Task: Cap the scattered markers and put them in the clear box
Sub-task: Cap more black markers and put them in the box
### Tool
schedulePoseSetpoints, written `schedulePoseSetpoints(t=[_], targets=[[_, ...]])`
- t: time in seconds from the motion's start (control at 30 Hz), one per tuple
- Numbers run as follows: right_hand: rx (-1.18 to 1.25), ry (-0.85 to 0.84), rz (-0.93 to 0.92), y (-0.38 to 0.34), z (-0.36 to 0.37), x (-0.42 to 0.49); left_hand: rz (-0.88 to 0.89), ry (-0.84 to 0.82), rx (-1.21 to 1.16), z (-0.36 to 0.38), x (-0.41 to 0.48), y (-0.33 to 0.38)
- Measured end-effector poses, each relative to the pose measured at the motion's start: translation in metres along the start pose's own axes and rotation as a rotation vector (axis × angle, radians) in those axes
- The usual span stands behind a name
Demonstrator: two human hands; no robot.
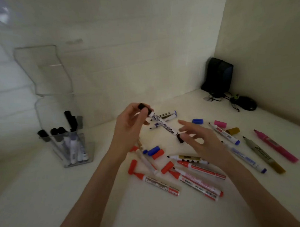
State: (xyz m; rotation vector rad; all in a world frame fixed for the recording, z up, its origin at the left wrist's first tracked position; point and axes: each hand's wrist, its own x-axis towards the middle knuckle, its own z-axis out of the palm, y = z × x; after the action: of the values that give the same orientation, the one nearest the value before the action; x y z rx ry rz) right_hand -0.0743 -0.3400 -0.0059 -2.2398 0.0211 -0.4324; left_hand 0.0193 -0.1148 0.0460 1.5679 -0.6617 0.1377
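Note:
My left hand [129,123] pinches the black cap end of a white black-capped marker [163,125], held above the table and slanting down to the right. My right hand [199,140] hovers just right of the marker's lower end, fingers spread and relaxed, holding nothing. The clear box [67,149] stands at the left with its lid [44,70] flipped up; several capped black markers stand inside. Scattered on the table lie uncapped red markers [201,169], blue markers [247,160], a pink marker [276,146] and an olive marker [262,156], with loose red caps [166,167], blue caps [197,121], a pink cap [220,124].
A black pouch [218,76] leans in the far right corner, with a black computer mouse [246,104] and its cable beside it. White walls close the table at the back and right. Bare table surface [54,196] lies in front of the box.

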Motion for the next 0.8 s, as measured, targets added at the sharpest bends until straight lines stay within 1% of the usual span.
schedulePoseSetpoints(t=[0.07, 0.17, 0.27, 0.33, 0.4, 0.5, 0.53, 0.6, 0.63, 0.7, 0.8], targets=[[-0.035, 0.050, 0.018, 0.001, -0.003, 0.001, 0.065, 0.130, 0.033, -0.034, 0.003, 0.019], [-0.053, 0.119, 0.043, 0.003, 0.000, 0.000, 0.188, 0.349, 0.154, -0.095, 0.004, 0.049], [-0.047, 0.142, 0.085, -0.003, 0.012, 0.000, 0.255, 0.562, 0.293, -0.147, -0.005, 0.073], [-0.039, 0.141, 0.096, -0.009, 0.020, 0.001, 0.276, 0.649, 0.380, -0.168, -0.010, 0.077], [-0.039, 0.121, 0.095, -0.016, 0.026, 0.003, 0.239, 0.656, 0.482, -0.180, -0.009, 0.070], [-0.028, 0.104, 0.095, -0.021, 0.032, 0.005, 0.120, 0.566, 0.644, -0.185, -0.005, 0.046], [-0.026, 0.105, 0.091, -0.020, 0.033, 0.005, 0.099, 0.545, 0.724, -0.186, -0.005, 0.038], [-0.032, 0.113, 0.089, -0.017, 0.033, 0.004, 0.081, 0.513, 0.972, -0.186, -0.008, 0.021], [-0.035, 0.121, 0.095, -0.015, 0.032, 0.004, 0.066, 0.509, 1.096, -0.187, -0.010, 0.016], [-0.054, 0.148, 0.110, -0.006, 0.028, 0.004, 0.024, 0.528, 1.259, -0.188, -0.013, 0.008], [-0.089, 0.214, 0.146, 0.010, 0.019, 0.006, -0.029, 0.546, 1.384, -0.187, -0.016, 0.006]])
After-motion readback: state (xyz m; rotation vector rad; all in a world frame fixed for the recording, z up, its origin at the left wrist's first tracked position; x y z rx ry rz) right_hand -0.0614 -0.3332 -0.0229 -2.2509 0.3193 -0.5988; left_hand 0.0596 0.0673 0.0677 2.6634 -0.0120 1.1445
